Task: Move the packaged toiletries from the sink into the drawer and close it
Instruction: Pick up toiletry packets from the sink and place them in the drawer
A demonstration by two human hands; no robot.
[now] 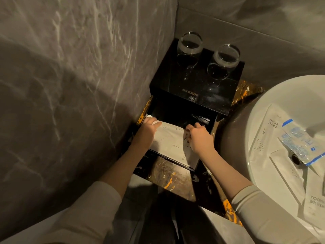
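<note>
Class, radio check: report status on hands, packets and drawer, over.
Both hands in open drawer: left hand, right hand arranging white packets. More packets in sink. Nothing blocking.
</note>
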